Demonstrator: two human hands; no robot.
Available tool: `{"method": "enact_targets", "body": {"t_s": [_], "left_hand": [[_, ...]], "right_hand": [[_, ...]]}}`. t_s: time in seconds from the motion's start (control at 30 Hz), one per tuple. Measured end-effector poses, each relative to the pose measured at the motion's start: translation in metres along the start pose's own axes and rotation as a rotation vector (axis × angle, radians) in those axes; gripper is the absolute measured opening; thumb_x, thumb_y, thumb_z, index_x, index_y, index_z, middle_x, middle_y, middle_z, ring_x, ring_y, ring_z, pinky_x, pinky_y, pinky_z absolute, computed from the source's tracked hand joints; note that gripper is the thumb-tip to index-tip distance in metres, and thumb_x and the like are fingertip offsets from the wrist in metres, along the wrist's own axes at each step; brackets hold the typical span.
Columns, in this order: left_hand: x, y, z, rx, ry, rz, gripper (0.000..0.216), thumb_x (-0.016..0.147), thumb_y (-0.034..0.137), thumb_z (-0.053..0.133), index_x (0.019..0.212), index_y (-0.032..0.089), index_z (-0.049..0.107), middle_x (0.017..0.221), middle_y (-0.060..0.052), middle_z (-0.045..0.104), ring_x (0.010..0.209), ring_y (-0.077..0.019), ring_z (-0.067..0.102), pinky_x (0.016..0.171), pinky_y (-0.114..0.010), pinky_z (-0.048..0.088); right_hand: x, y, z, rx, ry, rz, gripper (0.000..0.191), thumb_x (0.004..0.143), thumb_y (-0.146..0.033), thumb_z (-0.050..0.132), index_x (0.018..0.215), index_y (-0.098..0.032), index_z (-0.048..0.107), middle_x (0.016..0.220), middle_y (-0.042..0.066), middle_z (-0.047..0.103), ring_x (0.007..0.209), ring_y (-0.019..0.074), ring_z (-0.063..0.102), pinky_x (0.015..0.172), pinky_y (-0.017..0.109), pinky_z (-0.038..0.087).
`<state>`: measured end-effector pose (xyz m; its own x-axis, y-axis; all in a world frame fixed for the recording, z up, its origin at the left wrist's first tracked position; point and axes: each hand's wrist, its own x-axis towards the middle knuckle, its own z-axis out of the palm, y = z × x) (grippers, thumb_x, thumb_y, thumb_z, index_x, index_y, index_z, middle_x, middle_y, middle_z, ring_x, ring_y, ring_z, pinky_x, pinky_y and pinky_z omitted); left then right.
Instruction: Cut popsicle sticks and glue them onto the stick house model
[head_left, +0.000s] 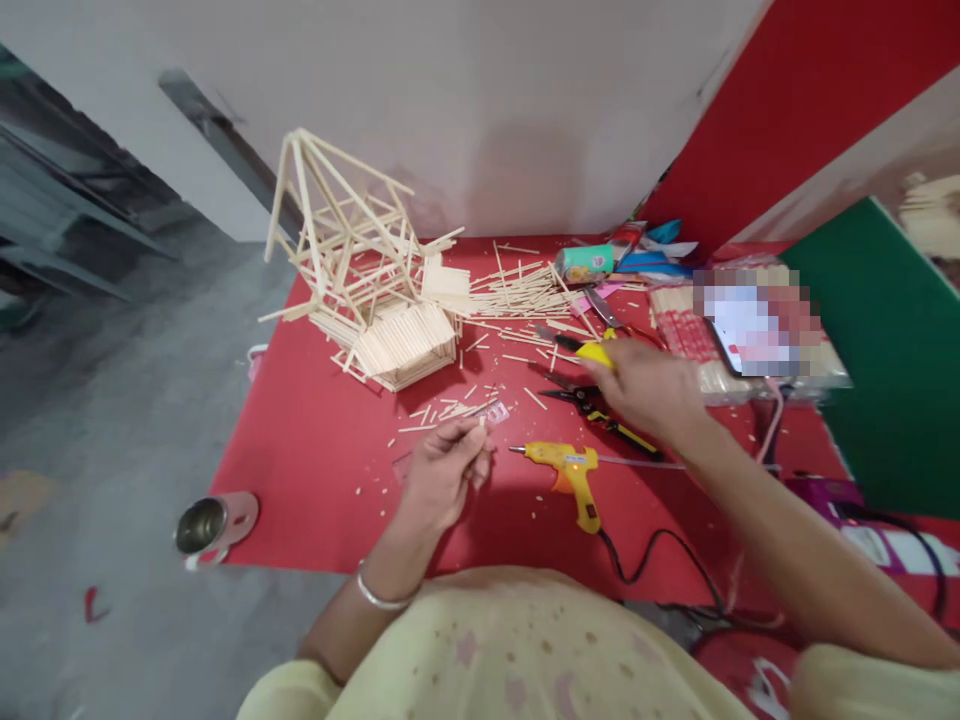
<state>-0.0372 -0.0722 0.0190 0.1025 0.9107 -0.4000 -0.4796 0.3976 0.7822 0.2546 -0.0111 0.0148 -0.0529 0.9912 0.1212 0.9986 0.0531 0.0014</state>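
Observation:
My left hand (446,470) is closed in a pinch on a short piece of wooden stick (481,423), its pale tip showing above the thumb. My right hand (649,385) grips a yellow and black utility knife (592,352), which points left over the scattered sticks. Just below that hand lie black and yellow snips (600,412). Between me and the snips, a yellow glue gun (566,465) rests on its side, nozzle toward my left hand. Beyond my left hand stands a model built of wooden sticks (401,345), with a tall open frame and a flat slatted section.
A pile of loose sticks (525,290) lies near the wall beside a green can (585,264). Packed sticks (679,325) and a phone (750,330) are at the right. A mug (240,515) lies tipped at the front left edge. The glue gun's black cord (660,535) curls near my body.

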Motion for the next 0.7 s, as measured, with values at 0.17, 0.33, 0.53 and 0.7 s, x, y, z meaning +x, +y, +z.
{"method": "enact_targets", "body": {"t_s": [0.17, 0.33, 0.53, 0.7], "left_hand": [[0.01, -0.001, -0.001, -0.026, 0.012, -0.017, 0.034, 0.061, 0.033, 0.092, 0.082, 0.014, 0.073, 0.064, -0.001, 0.067, 0.045, -0.0066, 0.054, 0.038, -0.016, 0.036], [0.009, -0.001, -0.004, -0.036, -0.008, 0.011, 0.032, 0.063, 0.033, 0.091, 0.079, 0.015, 0.069, 0.065, -0.001, 0.068, 0.046, -0.0069, 0.056, 0.038, -0.015, 0.038], [0.009, -0.007, -0.005, -0.053, -0.073, 0.015, 0.032, 0.072, 0.036, 0.085, 0.084, 0.016, 0.063, 0.072, -0.001, 0.069, 0.047, -0.0078, 0.057, 0.037, -0.017, 0.041], [0.004, -0.005, -0.014, -0.044, -0.096, 0.044, 0.03, 0.075, 0.036, 0.083, 0.089, 0.015, 0.066, 0.07, -0.001, 0.068, 0.048, -0.0083, 0.059, 0.039, -0.017, 0.043]], "right_hand": [[0.009, -0.022, 0.046, 0.009, -0.103, 0.004, 0.064, 0.099, -0.065, 0.029, 0.109, -0.016, 0.068, 0.099, 0.014, 0.072, 0.086, 0.0258, 0.064, 0.068, 0.032, 0.036], [-0.018, -0.019, 0.032, 0.095, 0.105, -0.057, 0.055, 0.099, -0.057, 0.04, 0.126, -0.015, 0.063, 0.122, 0.018, 0.066, 0.112, 0.0306, 0.059, 0.089, 0.039, 0.041], [-0.119, -0.035, 0.004, 0.243, 0.016, 0.191, 0.039, 0.096, -0.055, 0.047, 0.099, -0.024, 0.069, 0.089, 0.008, 0.073, 0.077, 0.0236, 0.067, 0.065, 0.033, 0.045], [-0.171, -0.061, 0.033, 0.312, -0.182, 0.29, 0.036, 0.088, -0.056, 0.054, 0.106, -0.027, 0.065, 0.094, 0.007, 0.073, 0.08, 0.0267, 0.071, 0.059, 0.033, 0.047]]}}
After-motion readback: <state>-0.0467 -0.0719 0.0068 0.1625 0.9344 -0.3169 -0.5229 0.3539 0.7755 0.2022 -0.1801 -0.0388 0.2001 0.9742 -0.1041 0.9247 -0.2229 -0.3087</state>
